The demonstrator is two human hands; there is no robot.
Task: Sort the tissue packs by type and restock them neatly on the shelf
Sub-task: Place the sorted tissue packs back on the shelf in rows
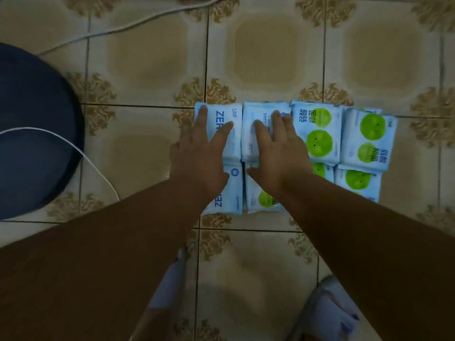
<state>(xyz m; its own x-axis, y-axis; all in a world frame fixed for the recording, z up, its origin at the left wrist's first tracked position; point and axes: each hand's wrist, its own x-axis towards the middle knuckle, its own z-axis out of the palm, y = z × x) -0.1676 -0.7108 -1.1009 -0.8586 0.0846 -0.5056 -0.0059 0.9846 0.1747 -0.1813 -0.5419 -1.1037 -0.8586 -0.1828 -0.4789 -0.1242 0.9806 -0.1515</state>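
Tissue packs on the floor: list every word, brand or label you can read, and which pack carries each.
"ZER": far-left blue pack, rest hidden by the left hand.
"ZEЯ"-like letters, upside down: near-left blue pack, partly covered.
"EAKS": second far pack, start hidden by the right hand.
Chinese characters: green-circle packs and, too blurred to read.
Small code mark: near green pack, unreadable.

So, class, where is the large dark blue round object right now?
In the head view, the large dark blue round object lies on the tiled floor at the left edge, left of the left hand, with a white cable crossing it.
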